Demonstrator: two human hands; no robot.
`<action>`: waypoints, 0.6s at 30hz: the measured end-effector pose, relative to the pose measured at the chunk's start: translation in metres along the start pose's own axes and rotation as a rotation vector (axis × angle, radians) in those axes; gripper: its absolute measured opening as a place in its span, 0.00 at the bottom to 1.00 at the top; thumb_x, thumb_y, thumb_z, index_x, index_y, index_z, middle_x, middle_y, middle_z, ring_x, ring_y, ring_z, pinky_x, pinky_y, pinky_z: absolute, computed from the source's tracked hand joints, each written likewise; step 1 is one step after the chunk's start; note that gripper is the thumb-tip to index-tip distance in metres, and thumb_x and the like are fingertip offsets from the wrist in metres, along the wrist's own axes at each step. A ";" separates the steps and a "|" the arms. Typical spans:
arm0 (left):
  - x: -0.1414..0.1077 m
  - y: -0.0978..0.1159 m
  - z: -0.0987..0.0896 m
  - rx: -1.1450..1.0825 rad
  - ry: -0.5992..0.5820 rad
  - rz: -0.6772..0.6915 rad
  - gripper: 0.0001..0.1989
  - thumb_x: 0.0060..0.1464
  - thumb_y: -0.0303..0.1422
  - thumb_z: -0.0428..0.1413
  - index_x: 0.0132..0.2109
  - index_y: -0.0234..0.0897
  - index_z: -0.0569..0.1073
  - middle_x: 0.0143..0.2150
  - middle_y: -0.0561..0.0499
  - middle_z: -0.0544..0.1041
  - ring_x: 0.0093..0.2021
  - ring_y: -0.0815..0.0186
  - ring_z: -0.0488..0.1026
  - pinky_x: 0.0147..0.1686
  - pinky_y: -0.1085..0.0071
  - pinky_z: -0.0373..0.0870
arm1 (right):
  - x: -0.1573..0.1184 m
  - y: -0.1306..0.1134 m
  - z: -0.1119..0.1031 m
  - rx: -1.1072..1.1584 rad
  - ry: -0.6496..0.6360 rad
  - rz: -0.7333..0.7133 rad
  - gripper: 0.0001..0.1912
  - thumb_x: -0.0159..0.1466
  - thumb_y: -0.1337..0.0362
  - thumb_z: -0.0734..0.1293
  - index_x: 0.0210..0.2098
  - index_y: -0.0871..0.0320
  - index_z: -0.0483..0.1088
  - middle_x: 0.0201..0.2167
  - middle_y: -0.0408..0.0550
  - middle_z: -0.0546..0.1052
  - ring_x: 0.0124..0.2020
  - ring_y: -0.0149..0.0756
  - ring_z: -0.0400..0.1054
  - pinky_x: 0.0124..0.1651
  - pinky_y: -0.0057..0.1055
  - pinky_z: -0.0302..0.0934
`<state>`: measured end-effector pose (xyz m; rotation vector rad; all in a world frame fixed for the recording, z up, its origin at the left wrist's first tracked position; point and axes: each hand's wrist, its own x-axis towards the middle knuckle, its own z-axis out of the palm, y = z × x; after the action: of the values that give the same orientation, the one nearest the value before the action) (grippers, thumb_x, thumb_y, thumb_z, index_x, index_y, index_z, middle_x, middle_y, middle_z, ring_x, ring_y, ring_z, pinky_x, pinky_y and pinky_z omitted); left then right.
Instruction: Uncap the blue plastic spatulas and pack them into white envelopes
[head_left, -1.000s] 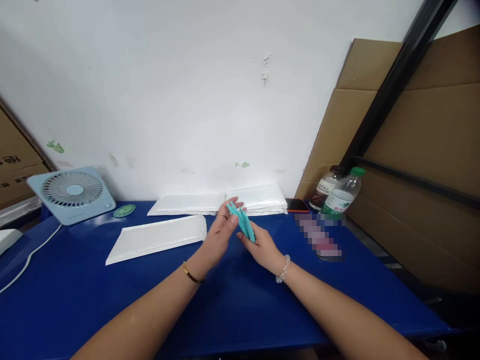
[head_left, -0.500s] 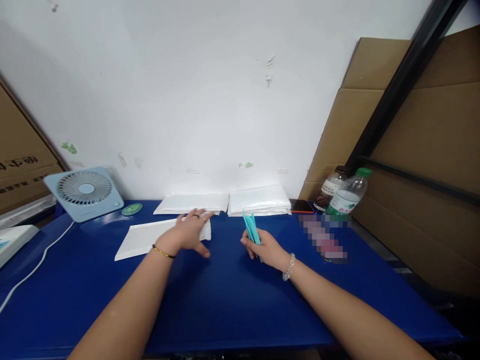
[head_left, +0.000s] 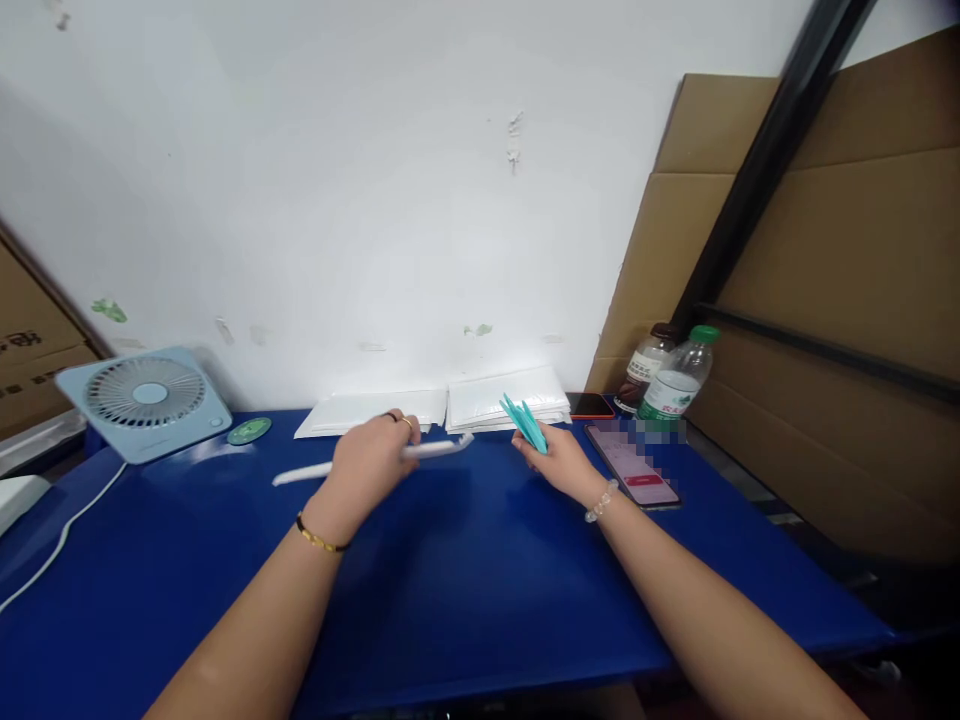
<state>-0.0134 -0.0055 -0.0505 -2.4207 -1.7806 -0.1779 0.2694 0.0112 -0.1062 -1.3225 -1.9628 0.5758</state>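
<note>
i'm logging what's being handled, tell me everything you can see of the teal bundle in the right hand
The teal bundle is several slim pieces gathered together, plain in colour; I cannot tell whether they are plastic or stiff paper. Their far ends fan apart, pointing towards the wall and slightly left. The right hand grips the near end, partly hiding it, and holds the bundle above the blue table, its tips seen against the white packet stack.

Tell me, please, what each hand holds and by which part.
The left hand grips a white padded envelope mid-length; the right hand, teal strips by their lower ends.
</note>
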 end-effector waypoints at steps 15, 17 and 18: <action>0.031 0.011 0.061 -0.362 -0.191 0.288 0.48 0.37 0.51 0.61 0.64 0.37 0.57 0.61 0.40 0.65 0.61 0.48 0.58 0.63 0.50 0.40 | -0.003 0.007 -0.026 -0.832 -0.308 -0.037 0.07 0.63 0.64 0.60 0.37 0.55 0.70 0.33 0.49 0.77 0.33 0.40 0.72 0.30 0.27 0.54; 0.029 0.014 0.057 -0.377 -0.123 0.287 0.42 0.38 0.46 0.61 0.62 0.38 0.61 0.56 0.41 0.70 0.57 0.49 0.64 0.62 0.52 0.43 | -0.004 0.006 -0.026 -0.864 -0.323 -0.018 0.07 0.63 0.66 0.61 0.39 0.55 0.69 0.34 0.50 0.77 0.35 0.40 0.72 0.32 0.28 0.56; 0.028 0.014 0.054 -0.389 -0.099 0.281 0.41 0.38 0.44 0.61 0.61 0.39 0.62 0.54 0.42 0.71 0.56 0.49 0.65 0.61 0.53 0.46 | -0.004 0.005 -0.026 -0.882 -0.321 -0.010 0.07 0.63 0.66 0.61 0.39 0.55 0.69 0.34 0.51 0.77 0.36 0.41 0.72 0.33 0.28 0.56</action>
<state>0.0095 0.0256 -0.0996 -2.9669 -1.5342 -0.4143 0.2934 0.0089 -0.0937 -1.7982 -2.6306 -0.1488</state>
